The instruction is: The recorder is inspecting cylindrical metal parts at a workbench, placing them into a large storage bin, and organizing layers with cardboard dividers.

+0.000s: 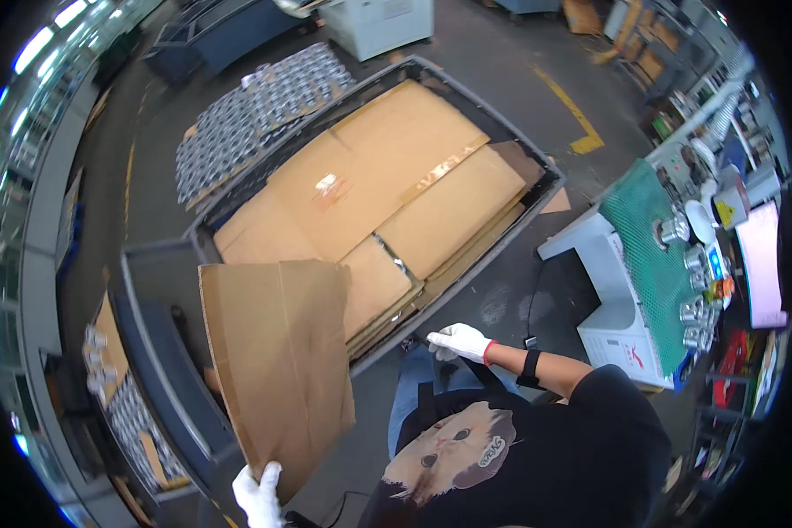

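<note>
A large brown cardboard sheet (282,361) with a crease stands tilted at the near left end of a dark grey bin. My left hand (258,497), in a white glove, is closed on its lower edge, thumb raised in front. My right hand (460,341), in a white glove with a red cuff, is beside the bin's near rim in front of my body. Its fingers are curled together; whether anything is in them is hidden. Inside the bin (550,187), flattened cardboard boxes (387,158) lie stacked, some with tape along their seams.
Trays of metal parts (264,101) lie beyond the bin, with more parts (145,440) at left. A grey wheeled cart (163,352) stands close on the left. On the right is a workbench with a green mat (638,255), metal cylinders (675,231) and a screen (759,264).
</note>
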The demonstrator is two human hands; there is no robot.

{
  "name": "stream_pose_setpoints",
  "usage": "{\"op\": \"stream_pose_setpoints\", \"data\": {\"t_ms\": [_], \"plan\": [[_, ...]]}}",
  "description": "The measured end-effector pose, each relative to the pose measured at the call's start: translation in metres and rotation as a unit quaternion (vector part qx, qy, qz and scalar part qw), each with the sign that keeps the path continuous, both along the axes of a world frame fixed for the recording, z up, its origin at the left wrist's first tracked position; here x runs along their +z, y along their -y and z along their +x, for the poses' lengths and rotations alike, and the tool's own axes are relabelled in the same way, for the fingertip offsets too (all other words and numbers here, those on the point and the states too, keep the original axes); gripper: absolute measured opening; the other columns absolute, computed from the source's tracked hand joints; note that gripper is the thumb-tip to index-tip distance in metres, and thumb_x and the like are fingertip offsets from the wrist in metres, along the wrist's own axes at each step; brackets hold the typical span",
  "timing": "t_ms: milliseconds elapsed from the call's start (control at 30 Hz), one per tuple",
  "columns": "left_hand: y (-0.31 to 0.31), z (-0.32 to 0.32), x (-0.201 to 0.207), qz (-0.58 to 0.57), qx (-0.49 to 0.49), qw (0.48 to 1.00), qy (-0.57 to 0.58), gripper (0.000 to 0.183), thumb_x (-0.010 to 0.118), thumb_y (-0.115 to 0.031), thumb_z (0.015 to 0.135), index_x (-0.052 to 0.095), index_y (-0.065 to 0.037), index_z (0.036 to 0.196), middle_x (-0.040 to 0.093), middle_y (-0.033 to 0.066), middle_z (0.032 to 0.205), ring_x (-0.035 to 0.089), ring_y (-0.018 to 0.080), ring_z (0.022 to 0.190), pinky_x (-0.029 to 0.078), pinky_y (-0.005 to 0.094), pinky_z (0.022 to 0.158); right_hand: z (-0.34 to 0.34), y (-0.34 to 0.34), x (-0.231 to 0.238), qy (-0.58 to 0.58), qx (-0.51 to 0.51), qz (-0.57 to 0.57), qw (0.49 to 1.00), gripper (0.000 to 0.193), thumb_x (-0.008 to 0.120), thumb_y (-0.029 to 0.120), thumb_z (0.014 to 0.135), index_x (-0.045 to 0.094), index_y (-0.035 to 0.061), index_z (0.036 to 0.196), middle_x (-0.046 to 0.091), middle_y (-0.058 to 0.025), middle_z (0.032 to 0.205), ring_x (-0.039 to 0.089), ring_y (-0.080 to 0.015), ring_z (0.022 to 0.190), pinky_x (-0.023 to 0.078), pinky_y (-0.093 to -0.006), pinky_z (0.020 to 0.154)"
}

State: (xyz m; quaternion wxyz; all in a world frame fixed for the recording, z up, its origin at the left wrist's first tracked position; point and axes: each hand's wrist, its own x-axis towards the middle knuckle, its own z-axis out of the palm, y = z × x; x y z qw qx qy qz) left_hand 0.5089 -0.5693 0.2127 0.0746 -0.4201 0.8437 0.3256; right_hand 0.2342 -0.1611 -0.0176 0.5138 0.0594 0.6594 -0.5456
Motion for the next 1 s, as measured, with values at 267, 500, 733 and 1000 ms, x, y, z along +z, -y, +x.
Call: {"op": "stream_pose_setpoints", "data": {"t_ms": [267, 500, 733, 1000], "plan": [[-0.125, 0.213, 0.111, 0.062, 0.146, 0.979, 0.128, 0.038, 0.069, -0.035, 0.087, 0.068, 0.000, 0.103, 0.061, 0.0097, 0.074, 0.055, 0.0222, 0.069, 0.047, 0.0374, 0.068, 0.084, -0.046, -0.052, -0.115, 0.237, 0.146, 0.954, 0.050, 0.054, 0.050, 0.096, 0.071, 0.0039, 0.104, 0.073, -0.0081, 0.083, 0.069, -0.0175, 0.077, 0.054, -0.0313, 0.074], [-0.110, 0.279, 0.035, 0.118, 0.284, 0.941, 0.139, 0.031, 0.072, -0.011, 0.082, 0.070, 0.003, 0.109, 0.073, 0.0117, 0.091, 0.068, 0.0203, 0.078, 0.053, 0.0339, 0.074, 0.137, -0.073, -0.060, -0.129, 0.304, 0.138, 0.934, 0.053, 0.053, 0.053, 0.091, 0.072, 0.0048, 0.099, 0.072, -0.0147, 0.086, 0.068, -0.0296, 0.081, 0.051, -0.0378, 0.077], [-0.044, 0.250, -0.162, -0.019, 0.315, 0.947, 0.058, 0.038, 0.067, -0.025, 0.085, 0.069, 0.005, 0.107, 0.073, 0.0164, 0.095, 0.067, 0.0254, 0.082, 0.051, 0.0388, 0.076, 0.137, -0.090, -0.044, -0.149, 0.257, 0.197, 0.934, 0.047, 0.058, 0.045, 0.093, 0.071, 0.0001, 0.100, 0.073, -0.0114, 0.084, 0.069, -0.0180, 0.078, 0.053, -0.0330, 0.073], [0.016, 0.142, -0.326, 0.016, 0.254, 0.964, -0.074, 0.037, 0.059, -0.032, 0.094, 0.065, 0.002, 0.106, 0.068, 0.0134, 0.083, 0.063, 0.0271, 0.070, 0.050, 0.0387, 0.065, 0.167, -0.112, -0.023, -0.050, 0.005, 0.267, 0.962, 0.045, 0.056, 0.043, 0.095, 0.070, 0.0013, 0.101, 0.072, -0.0135, 0.084, 0.070, -0.0212, 0.074, 0.055, -0.0337, 0.068]]}}
